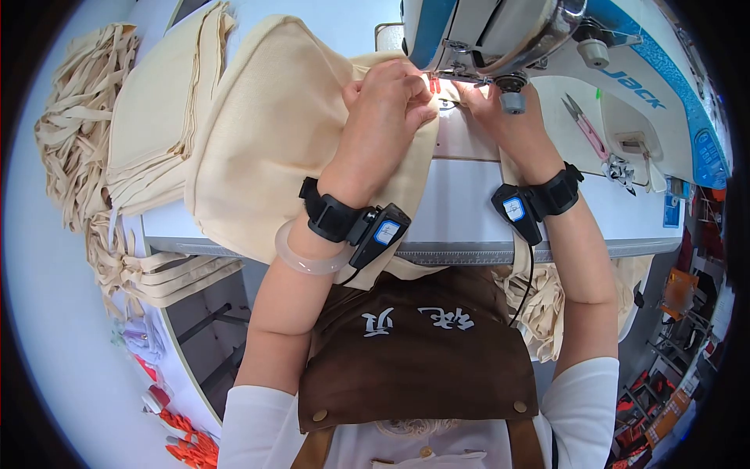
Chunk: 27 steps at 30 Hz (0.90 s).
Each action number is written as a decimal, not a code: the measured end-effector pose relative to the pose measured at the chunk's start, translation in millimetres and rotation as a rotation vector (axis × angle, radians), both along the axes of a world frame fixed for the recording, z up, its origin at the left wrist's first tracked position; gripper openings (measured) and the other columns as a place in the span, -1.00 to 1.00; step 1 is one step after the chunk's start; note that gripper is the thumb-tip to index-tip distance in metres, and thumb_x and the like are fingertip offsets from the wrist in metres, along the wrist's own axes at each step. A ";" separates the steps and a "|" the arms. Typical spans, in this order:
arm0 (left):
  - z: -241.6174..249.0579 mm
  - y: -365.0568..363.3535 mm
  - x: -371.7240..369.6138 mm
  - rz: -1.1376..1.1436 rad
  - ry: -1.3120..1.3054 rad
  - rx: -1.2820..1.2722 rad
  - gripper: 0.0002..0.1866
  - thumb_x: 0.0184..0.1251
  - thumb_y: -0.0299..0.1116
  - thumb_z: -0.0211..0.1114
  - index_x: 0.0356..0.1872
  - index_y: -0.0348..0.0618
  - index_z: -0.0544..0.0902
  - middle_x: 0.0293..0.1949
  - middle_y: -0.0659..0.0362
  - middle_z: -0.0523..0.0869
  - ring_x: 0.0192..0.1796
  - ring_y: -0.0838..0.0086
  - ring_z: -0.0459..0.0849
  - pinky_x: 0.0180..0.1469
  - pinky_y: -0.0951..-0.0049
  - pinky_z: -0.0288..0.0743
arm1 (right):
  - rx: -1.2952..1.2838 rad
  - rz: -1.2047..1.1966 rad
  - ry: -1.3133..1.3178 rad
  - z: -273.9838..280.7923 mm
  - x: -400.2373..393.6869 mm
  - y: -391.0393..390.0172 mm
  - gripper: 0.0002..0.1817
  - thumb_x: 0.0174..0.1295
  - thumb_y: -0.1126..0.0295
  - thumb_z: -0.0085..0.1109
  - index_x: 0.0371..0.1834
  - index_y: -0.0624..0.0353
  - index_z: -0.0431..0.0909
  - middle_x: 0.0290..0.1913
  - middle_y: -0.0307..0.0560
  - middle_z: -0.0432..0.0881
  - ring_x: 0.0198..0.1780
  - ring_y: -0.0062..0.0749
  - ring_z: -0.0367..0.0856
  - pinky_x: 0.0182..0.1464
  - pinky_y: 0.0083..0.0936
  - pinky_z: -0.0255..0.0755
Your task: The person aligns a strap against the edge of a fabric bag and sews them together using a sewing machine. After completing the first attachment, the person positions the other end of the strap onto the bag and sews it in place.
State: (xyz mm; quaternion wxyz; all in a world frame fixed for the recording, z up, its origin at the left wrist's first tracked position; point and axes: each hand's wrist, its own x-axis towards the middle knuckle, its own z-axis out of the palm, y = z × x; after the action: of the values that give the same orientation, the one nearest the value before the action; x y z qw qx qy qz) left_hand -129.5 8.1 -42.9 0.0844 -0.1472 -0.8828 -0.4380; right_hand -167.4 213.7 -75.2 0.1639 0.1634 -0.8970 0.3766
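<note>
A cream cloth bag [266, 133] lies spread over the left of the sewing machine bed, its top edge running in under the needle area. My left hand [387, 105] is closed on that edge, thumb and fingers pinched together just left of the red presser foot [435, 83]. On the other side, my right hand [500, 109] is closed close to the foot, its fingertips partly hidden by the machine head. A cream cloth strap [509, 168] runs from under this hand down over the table's front edge. The white and blue sewing machine [539, 39] stands above both hands.
Pink-handled scissors [590, 133] lie right of the machine bed. Stacked cream cloth panels [156, 117] and a heap of straps [82, 109] are at the left. More straps [539, 301] hang below the table's front edge [461, 254]. Wrist-worn devices trail cables.
</note>
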 end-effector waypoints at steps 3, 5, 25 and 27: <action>3.5 1.3 0.2 0.005 0.005 -0.031 -0.79 0.11 -0.43 0.50 -0.33 -0.23 0.63 -0.08 0.15 0.68 0.17 0.26 0.59 0.22 0.18 0.17 | -0.030 0.025 0.014 -14.8 -7.3 5.7 -0.59 0.05 0.10 0.51 -0.45 0.31 0.75 -0.39 0.18 0.65 -0.21 0.05 0.61 -0.17 -0.11 0.51; 4.7 2.2 0.5 0.020 0.043 -0.072 -0.75 0.13 -0.44 0.52 -0.25 -0.28 0.62 -0.13 0.13 0.73 0.06 0.26 0.66 0.16 0.21 0.28 | 0.043 0.019 0.068 -28.3 -11.5 8.6 -0.58 0.03 0.11 0.52 -0.43 0.34 0.75 -0.37 0.20 0.63 -0.18 0.06 0.61 -0.16 -0.11 0.51; -3.9 0.3 -14.0 0.018 -0.049 0.046 -0.74 0.12 -0.45 0.52 -0.20 -0.22 0.65 -0.20 0.20 0.69 0.11 0.31 0.59 0.21 0.23 0.14 | -0.029 0.115 0.074 -6.8 -12.7 10.1 -0.61 0.11 0.04 0.33 -0.50 0.20 0.79 -0.42 0.18 0.66 -0.22 0.10 0.56 -0.17 -0.06 0.44; -3.6 -0.1 -14.0 0.012 -0.042 0.043 -0.75 0.13 -0.46 0.51 -0.19 -0.21 0.66 -0.20 0.21 0.70 0.12 0.31 0.58 0.21 0.24 0.14 | 0.011 0.113 0.072 -6.6 -13.9 10.1 -0.61 0.11 0.05 0.33 -0.51 0.20 0.79 -0.43 0.18 0.65 -0.22 0.11 0.56 -0.17 -0.05 0.45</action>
State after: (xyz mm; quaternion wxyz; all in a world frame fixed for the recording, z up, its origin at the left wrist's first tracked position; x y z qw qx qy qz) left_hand -143.5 7.9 -46.5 0.0716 -0.1308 -0.8756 -0.4594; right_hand -181.4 223.9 -81.8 0.1734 0.2281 -0.8820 0.3740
